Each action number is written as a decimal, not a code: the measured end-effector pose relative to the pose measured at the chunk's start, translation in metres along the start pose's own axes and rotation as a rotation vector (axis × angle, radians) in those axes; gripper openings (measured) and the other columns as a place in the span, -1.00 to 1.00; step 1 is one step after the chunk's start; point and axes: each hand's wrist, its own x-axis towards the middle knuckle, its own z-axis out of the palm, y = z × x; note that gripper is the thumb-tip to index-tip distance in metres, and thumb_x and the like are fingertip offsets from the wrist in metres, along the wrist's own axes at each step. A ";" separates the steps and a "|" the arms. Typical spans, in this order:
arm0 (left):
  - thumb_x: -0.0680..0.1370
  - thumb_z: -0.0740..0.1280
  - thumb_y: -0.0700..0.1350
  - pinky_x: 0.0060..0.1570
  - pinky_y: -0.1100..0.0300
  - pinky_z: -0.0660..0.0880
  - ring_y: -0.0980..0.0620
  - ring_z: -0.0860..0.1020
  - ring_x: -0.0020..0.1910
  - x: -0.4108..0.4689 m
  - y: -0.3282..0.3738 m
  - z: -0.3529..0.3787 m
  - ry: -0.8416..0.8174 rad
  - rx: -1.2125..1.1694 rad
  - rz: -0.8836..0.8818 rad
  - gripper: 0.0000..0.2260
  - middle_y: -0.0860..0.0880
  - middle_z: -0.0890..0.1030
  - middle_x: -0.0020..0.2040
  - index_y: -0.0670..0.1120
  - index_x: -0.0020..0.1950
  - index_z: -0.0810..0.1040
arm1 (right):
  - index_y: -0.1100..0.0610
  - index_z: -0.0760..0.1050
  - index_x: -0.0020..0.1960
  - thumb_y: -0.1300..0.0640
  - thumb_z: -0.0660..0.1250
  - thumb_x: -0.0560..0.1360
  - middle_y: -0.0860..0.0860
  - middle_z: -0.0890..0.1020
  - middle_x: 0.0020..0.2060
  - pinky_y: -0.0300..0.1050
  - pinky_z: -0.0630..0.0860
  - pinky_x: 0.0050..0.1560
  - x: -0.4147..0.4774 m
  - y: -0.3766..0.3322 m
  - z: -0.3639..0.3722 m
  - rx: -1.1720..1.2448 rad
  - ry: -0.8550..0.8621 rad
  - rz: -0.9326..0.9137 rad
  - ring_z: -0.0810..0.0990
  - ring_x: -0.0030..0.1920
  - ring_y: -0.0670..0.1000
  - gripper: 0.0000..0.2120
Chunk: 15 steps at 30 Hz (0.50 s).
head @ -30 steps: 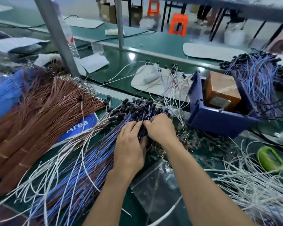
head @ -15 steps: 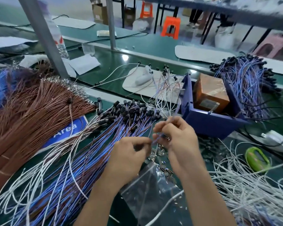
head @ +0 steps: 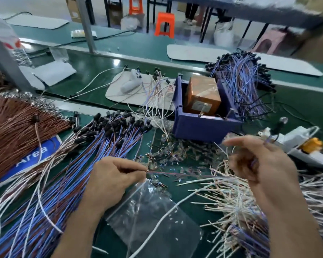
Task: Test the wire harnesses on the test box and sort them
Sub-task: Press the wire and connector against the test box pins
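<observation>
Your left hand (head: 116,175) pinches the wire harness (head: 185,174) end; it runs toward 3 o'clock into your pinching right hand (head: 259,164)

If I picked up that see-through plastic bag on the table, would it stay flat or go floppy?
Probably floppy: the clear plastic bag looks like thin, wrinkled film lying limp on the table. It is likely very light, so a small nudge might slide it or make it flutter. Its surface shines, so it may be slippery to pinch.
</observation>
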 end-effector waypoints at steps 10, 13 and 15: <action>0.29 0.58 -0.21 -0.25 0.31 0.56 0.11 0.70 -0.29 -0.003 0.053 0.061 -0.217 -0.270 0.211 -0.79 0.02 0.75 -0.26 0.10 -0.19 0.79 | -0.01 0.72 -0.09 -0.05 0.40 0.38 0.08 0.72 -0.21 0.14 0.57 0.05 -0.029 0.019 0.035 -0.422 -0.382 0.064 0.65 -0.13 0.11 -0.80; 0.32 0.62 -0.21 -0.22 0.27 0.60 0.08 0.72 -0.28 0.001 0.051 0.065 -0.184 -0.314 0.210 -0.79 -0.01 0.75 -0.25 0.10 -0.18 0.79 | 0.08 0.68 -0.21 -0.01 0.42 0.39 0.02 0.65 -0.39 -0.05 0.54 -0.17 -0.029 0.026 0.029 -0.353 -0.292 0.056 0.57 -0.31 0.05 -0.83; 0.37 0.60 -0.31 -0.18 0.27 0.62 0.07 0.72 -0.26 0.003 0.048 0.065 -0.158 -0.319 0.203 -0.73 -0.04 0.75 -0.25 0.09 -0.17 0.79 | 0.17 0.63 -0.25 0.13 0.47 0.45 0.01 0.51 -0.49 -0.21 0.33 -0.38 -0.029 0.032 0.022 -0.254 -0.226 0.075 0.40 -0.42 -0.02 -0.85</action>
